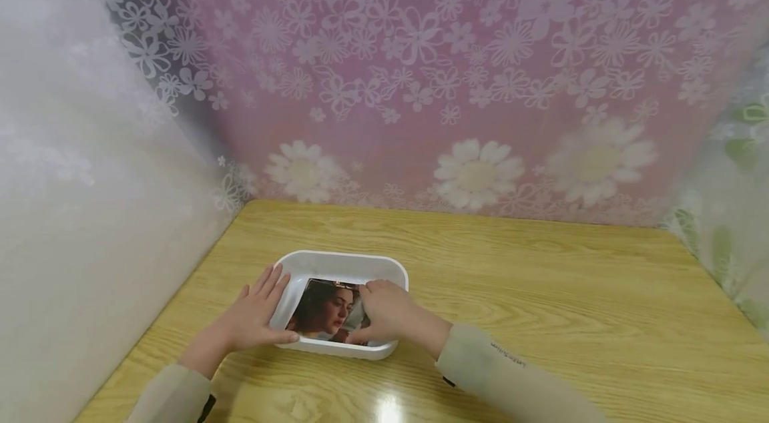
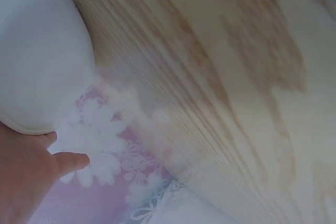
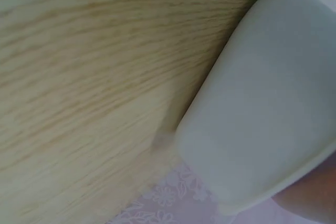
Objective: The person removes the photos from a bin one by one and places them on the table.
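A white plastic tray (image 1: 348, 261) sits on the wooden table (image 1: 541, 289) near its left edge. Inside it lies a printed photo (image 1: 324, 309) of a face. My left hand (image 1: 255, 316) rests flat against the tray's left rim, fingers straight and thumb along the front edge. My right hand (image 1: 384, 313) covers the photo's right side, with curled fingers at its top edge and the thumb at its bottom edge. The left wrist view shows the tray's outer wall (image 2: 37, 51) and a fingertip of the left hand (image 2: 68, 161). The right wrist view shows the tray's underside (image 3: 262, 103) close up.
A pink flowered sheet (image 1: 450, 76) stands behind the table. A pale translucent sheet (image 1: 72, 209) closes the left side and a green-leafed one (image 1: 733, 223) the right. Bare wood stretches to the right of the tray.
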Demonstrator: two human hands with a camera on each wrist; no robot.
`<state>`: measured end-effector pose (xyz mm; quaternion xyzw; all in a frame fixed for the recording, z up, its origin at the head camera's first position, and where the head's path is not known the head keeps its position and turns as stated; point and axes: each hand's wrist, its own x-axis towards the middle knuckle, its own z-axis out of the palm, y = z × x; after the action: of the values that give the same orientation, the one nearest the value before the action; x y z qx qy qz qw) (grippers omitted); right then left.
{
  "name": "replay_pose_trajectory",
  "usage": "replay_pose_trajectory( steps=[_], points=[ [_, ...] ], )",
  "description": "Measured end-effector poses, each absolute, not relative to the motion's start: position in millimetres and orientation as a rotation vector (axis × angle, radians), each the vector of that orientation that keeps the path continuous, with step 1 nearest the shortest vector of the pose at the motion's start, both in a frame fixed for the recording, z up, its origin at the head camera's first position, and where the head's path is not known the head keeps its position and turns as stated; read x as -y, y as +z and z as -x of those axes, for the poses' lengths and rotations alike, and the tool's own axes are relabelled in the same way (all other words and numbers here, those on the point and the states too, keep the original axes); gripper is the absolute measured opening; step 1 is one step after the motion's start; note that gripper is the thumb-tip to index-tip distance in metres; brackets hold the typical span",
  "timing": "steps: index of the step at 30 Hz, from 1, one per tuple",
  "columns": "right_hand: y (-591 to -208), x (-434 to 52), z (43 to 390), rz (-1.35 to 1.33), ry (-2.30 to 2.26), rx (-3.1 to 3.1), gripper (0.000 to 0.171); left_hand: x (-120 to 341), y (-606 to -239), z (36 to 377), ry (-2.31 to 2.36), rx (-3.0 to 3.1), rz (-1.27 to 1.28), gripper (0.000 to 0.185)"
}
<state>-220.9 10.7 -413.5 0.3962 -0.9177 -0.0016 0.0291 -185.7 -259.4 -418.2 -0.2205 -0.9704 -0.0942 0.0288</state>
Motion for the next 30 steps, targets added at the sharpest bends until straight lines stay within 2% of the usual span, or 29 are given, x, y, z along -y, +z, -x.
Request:
replay_pose_trajectory(
  steps=[11, 16, 23, 30],
  points=[
    [-417.1, -2.2, 217.1, -1.13, -0.145, 2.923, 0.092, 258.8, -421.1, 184.2, -0.282, 2.952, 0.7, 0.106],
    [-417.6, -0.9, 216.8, -1.138, -0.178, 2.929, 0.084, 258.7, -421.2, 183.8, -0.282, 2.935, 0.709, 0.105],
    [-418.3, 0.2, 216.1, -1.139, -0.212, 2.951, 0.06, 259.1, -422.0, 184.0, -0.273, 2.93, 0.711, 0.105],
    [-418.3, -0.9, 216.1, -1.117, -0.197, 2.92, 0.06, 258.3, -421.3, 183.8, -0.276, 2.93, 0.715, 0.105]
  ],
)
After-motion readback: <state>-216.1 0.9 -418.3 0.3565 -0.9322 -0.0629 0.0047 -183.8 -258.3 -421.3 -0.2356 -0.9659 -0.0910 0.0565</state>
